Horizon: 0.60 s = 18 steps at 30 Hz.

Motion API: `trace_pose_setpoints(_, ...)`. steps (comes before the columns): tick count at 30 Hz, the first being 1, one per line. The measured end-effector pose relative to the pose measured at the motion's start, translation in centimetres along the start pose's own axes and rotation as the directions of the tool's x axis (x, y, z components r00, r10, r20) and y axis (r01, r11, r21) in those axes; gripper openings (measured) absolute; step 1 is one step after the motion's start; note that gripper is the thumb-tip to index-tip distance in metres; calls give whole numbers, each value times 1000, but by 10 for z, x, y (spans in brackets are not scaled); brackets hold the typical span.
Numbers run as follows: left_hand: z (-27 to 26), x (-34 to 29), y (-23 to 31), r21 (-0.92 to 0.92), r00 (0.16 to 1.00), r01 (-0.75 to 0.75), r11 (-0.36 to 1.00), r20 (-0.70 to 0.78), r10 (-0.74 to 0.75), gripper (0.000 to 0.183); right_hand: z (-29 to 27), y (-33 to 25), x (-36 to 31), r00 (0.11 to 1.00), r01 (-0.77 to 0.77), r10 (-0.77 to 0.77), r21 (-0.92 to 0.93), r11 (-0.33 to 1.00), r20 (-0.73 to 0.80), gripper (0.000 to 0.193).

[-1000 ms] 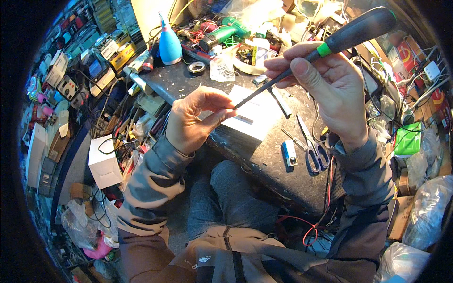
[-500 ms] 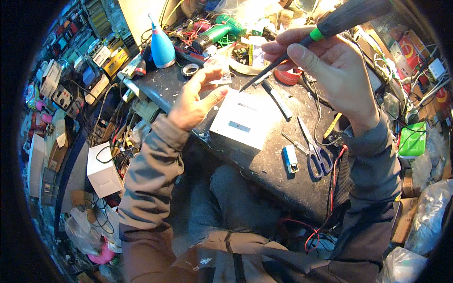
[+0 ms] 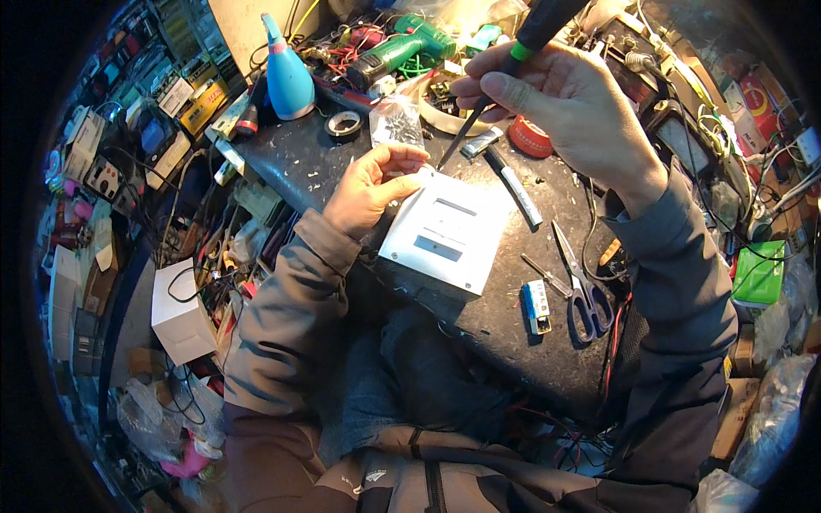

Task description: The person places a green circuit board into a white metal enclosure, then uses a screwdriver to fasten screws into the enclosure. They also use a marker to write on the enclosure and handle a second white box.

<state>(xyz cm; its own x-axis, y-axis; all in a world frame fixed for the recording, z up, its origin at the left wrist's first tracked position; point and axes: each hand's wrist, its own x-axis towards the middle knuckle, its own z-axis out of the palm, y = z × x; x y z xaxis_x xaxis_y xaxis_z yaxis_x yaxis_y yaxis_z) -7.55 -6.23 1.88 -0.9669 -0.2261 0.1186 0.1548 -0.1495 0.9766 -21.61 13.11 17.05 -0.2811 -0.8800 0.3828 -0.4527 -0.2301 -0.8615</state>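
On the black worktop lies a white square box (image 3: 475, 218) with two rectangular slots in its top face and small screws at its near corners. My left hand (image 3: 368, 193) is closed at the box's far left corner, thumb and forefinger nearly together; anything between them is too small to make out. From above, my right hand (image 3: 577, 111) grips a screwdriver (image 3: 540, 26) with a thick black handle, a green band and a dark shaft. The shaft slants down to the left, its tip beside my left fingertips at that corner.
Right of the box lie a marker pen (image 3: 518, 192), scissors (image 3: 584, 295), a small screwdriver (image 3: 547, 275) and a small blue-and-white box (image 3: 537, 308). Behind are a red round lid (image 3: 530, 137), a tape roll (image 3: 344, 126), a small clear bag (image 3: 397, 122) and a blue blower bulb (image 3: 291, 85).
The right hand and screwdriver have shifted left, with the shaft now steeper. My left fingers have drawn together at the box's corner. The view has shifted slightly.
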Motion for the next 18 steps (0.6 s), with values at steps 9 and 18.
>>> trace_pose_setpoints(9, 6, -1, 3, -14, 999, 9, 1000, -38, -10, 29, 4, 16, 7, 997, 4, -1, -42, 999, 81, 27)
trace_pose_setpoints(18, 7, 0, 3, -32, 999, 19, 999, -50, -20, 26, 5, 15, 19, 992, 27, -19, -63, 998, 125, 28)
